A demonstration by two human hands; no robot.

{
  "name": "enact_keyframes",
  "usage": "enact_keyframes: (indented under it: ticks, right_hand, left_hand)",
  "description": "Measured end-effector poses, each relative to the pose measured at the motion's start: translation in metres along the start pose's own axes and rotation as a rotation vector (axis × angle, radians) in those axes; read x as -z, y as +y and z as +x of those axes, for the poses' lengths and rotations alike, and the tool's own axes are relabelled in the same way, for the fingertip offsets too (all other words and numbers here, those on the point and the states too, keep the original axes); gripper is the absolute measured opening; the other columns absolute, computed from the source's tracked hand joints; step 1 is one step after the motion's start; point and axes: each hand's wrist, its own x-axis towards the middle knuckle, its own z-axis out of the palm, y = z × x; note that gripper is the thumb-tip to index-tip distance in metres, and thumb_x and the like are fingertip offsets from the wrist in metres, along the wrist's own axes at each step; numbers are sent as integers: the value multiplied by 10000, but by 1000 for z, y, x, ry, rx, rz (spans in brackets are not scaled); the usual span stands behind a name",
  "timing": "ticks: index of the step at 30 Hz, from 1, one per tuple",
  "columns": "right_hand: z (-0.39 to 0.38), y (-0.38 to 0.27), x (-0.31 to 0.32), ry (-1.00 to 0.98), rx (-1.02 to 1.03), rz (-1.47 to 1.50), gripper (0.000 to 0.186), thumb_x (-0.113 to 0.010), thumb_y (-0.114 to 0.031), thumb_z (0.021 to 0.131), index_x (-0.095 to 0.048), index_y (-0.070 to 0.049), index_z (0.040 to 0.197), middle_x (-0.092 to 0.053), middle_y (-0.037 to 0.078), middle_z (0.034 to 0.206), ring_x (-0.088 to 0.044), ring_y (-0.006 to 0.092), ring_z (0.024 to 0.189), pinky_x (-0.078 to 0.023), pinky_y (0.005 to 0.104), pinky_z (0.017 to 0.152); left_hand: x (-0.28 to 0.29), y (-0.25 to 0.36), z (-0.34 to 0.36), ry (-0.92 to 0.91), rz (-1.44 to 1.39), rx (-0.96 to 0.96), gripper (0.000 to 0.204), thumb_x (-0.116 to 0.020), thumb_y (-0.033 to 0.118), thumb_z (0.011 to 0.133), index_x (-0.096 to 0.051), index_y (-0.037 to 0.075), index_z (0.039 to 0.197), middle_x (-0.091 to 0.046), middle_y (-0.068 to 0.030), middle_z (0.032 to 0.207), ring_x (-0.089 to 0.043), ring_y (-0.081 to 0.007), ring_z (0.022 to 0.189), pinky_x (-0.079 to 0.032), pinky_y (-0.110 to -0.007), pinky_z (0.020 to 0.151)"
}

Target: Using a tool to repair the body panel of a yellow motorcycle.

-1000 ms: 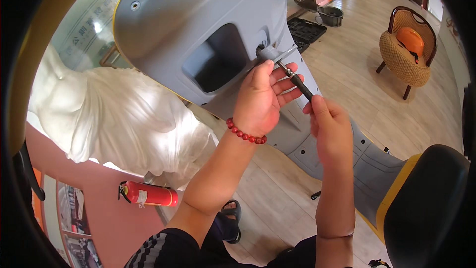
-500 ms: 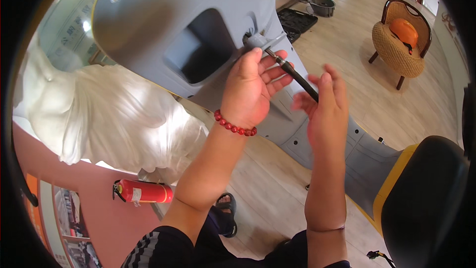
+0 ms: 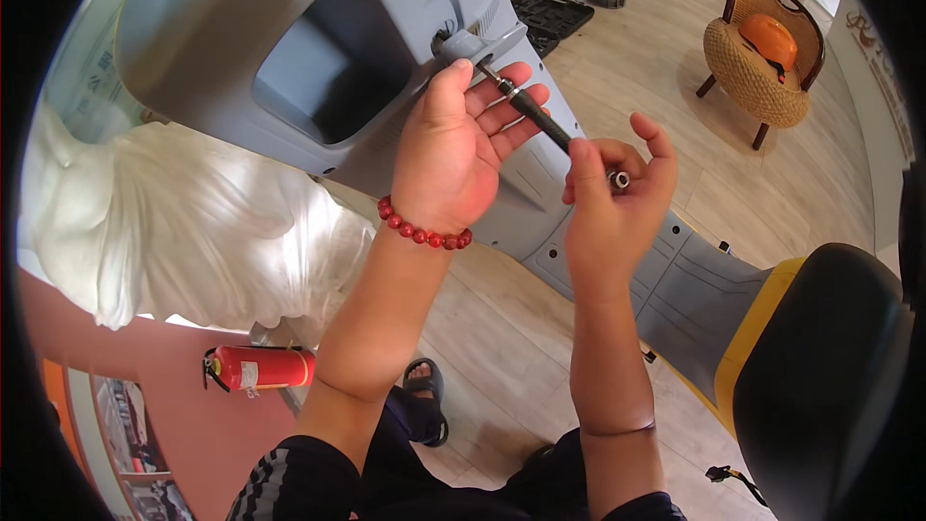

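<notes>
Black driver (image 3: 543,118) slants toward half past ten from my right hand (image 3: 608,207), pinching its near end, while my left hand (image 3: 449,150), fingers loosely spread, lies nearer its tip.

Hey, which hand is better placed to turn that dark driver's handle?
Probably the right hand: it is at the rear end of the dark driver, away from the grey bracket. The left hand is up beside the bracket, near the driver's front end.
</notes>
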Motion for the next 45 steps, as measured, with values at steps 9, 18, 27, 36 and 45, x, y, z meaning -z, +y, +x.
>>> enact_keyframes:
  ticks: [9,18,27,36,45]
  right_hand:
    - [18,-22,13,-301,-409,-340,226,-685,-199,832,-600,-15,732,-539,37,586,-527,123,551,-396,266,475]
    - [23,-1,26,-450,-22,-332,383,-744,-280,777,-576,-11,990,-456,-16,629,-414,88,546,-334,249,456]
    - [20,-13,28,-556,-885,571,318,-536,-238,936,-552,-9,1157,-498,15,772,-444,110,586,-379,252,488]
    - [16,-4,12,-267,650,-537,202,-600,-74,851,-636,-46,1047,-626,110,826,-587,215,707,-449,286,631]
    - [15,-5,8,-328,272,-367,155,-553,-16,878,-650,-48,994,-590,28,774,-489,99,713,-417,233,653]
  left_hand:
    - [3,2,0,4,48,7,305,-431,283,943,-418,0,1056,-582,-169,1050,-616,-284,926,-522,-412,816]
    - [0,3,0,-5,92,27,325,-411,278,951,-421,-12,1096,-585,-153,1057,-627,-264,909,-555,-363,723]
    - [1,5,-1,-8,72,35,336,-400,283,958,-439,-16,1107,-590,-146,1063,-628,-258,915,-554,-330,715]
    - [2,4,-1,-4,63,31,342,-399,305,956,-455,6,1112,-596,-148,1088,-621,-250,932,-539,-350,764]
    - [1,6,-4,-12,134,34,367,-372,330,955,-478,19,1118,-598,-122,1090,-620,-250,941,-534,-365,772]
